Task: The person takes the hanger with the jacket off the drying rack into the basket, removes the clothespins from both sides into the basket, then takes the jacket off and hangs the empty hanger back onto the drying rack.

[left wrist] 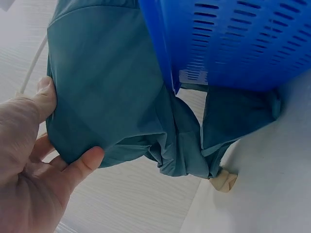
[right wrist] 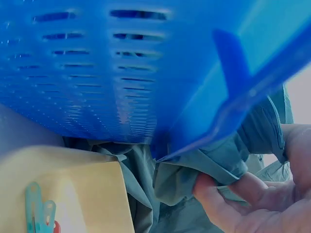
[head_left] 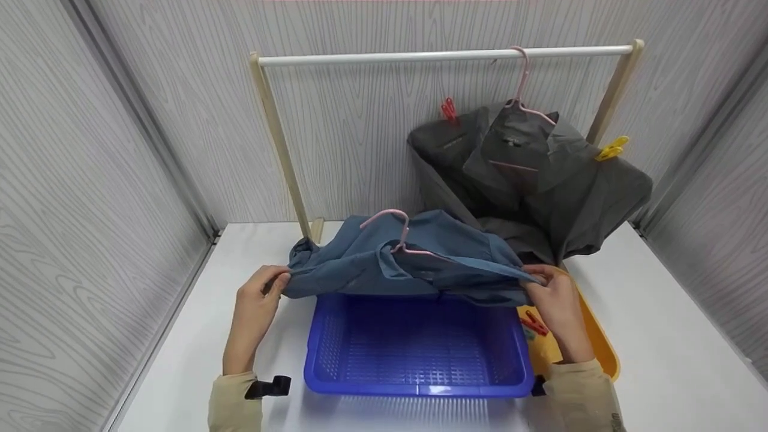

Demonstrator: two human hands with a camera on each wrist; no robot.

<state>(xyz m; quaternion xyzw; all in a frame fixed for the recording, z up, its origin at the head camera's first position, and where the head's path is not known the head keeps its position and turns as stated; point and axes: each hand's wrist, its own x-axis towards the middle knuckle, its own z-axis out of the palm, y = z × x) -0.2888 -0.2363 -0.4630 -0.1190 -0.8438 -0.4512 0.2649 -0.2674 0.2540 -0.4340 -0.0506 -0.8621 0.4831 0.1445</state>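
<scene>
A blue-grey shirt (head_left: 345,273) is spread between both hands, across the back of a blue plastic basket (head_left: 420,390). A pink clothes hanger (head_left: 406,231) sits inside its collar, the hook standing up out of the neck. My left hand (head_left: 255,309) pinches the shirt's left end between thumb and fingers; the left wrist view shows the cloth (left wrist: 107,82) hanging in folds from there. At the other end, my right hand (head_left: 558,303) grips the fabric beside the basket's back right corner. Most of the hanger's arms are hidden by the cloth.
Behind stands a drying rack with a white rail (head_left: 390,57). A dark grey shirt (head_left: 444,150) hangs there on a pink hanger, with a red clothespin (head_left: 449,112) and a yellow clothespin (head_left: 612,149) on it. A yellow tray (head_left: 607,354) holding clothespins (head_left: 536,323) lies right of the basket.
</scene>
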